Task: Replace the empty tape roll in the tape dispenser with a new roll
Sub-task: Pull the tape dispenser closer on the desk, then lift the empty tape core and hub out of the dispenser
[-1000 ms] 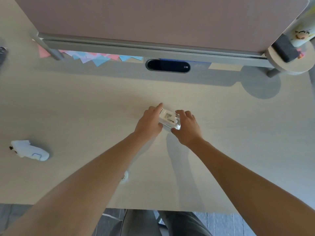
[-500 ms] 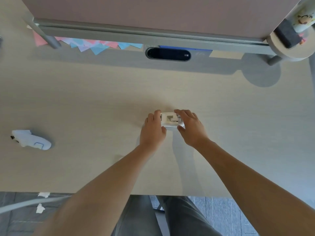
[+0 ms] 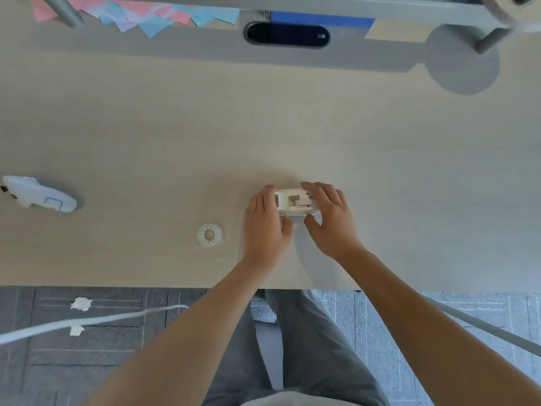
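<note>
Looking down from my head camera, I see the white plastic tape dispenser (image 3: pixel 295 202) lying on the pale wood-grain desk (image 3: pixel 263 127), a little right of the middle and closer to the near edge than the far one. My left hand (image 3: pixel 268 221) grips its left end, fingers on the far side and thumb curled against the near side. My right hand (image 3: pixel 329 218) cups its right end, fingers arched over the top and thumb pressing on the near edge. Both hands are closed around the dispenser, which rests on the desk between them. Its open middle shows a white inner fitting; I cannot tell whether a roll sits in it.

A clear roll of tape with a white core (image 3: pixel 210 235) lies flat on the desk just left of my left hand, apart from it, near the near edge. Further left, by the left edge, lies a white rounded gadget with a blue outline (image 3: pixel 39 196). At the far edge sits a dark oval cable opening (image 3: pixel 287 35), with pink and blue paper triangles (image 3: pixel 140 14) towards the far left corner. Below the near edge I see my grey trousers (image 3: pixel 298 347) and grey carpet with white paper scraps (image 3: pixel 80 304).
</note>
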A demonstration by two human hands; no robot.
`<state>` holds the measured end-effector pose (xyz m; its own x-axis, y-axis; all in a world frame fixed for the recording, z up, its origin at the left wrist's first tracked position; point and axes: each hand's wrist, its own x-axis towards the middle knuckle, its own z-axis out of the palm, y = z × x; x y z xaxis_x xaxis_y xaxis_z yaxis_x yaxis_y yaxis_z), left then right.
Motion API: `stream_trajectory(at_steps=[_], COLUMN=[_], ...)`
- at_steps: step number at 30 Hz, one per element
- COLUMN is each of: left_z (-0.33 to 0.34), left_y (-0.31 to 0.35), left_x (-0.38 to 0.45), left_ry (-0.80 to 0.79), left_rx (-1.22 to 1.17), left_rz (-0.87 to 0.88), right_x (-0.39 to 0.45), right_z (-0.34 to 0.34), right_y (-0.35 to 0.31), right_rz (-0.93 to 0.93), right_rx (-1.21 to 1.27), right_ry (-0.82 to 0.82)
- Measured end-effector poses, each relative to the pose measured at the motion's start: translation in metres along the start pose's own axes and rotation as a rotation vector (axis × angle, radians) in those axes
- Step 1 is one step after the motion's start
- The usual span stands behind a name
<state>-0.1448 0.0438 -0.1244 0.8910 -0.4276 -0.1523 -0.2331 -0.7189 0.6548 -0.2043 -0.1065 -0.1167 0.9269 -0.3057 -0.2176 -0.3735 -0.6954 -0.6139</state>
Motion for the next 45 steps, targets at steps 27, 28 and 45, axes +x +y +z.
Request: stream_trajectory(at_steps=[27, 28, 45], left_z=[0.052, 0.055, 0.064], left_y=[-0.067, -0.07, -0.071], left_x=[-0.064, -0.071, -0.078], left_ry=[0.218, 0.246, 0.287], left_rx=[-0.132, -0.117, 0.061], left_rz=[0.31, 0.356, 0.401], right_x=[-0.047, -0.049, -0.038], right_z=[0.065, 0.069, 0.039], right_y=[0.054, 0.056, 0.03], right_rz=[-0.352, -0.379, -0.495], right_rx=[0.1, 0.058, 0.002], right_ry=[0.266, 0.292, 0.466])
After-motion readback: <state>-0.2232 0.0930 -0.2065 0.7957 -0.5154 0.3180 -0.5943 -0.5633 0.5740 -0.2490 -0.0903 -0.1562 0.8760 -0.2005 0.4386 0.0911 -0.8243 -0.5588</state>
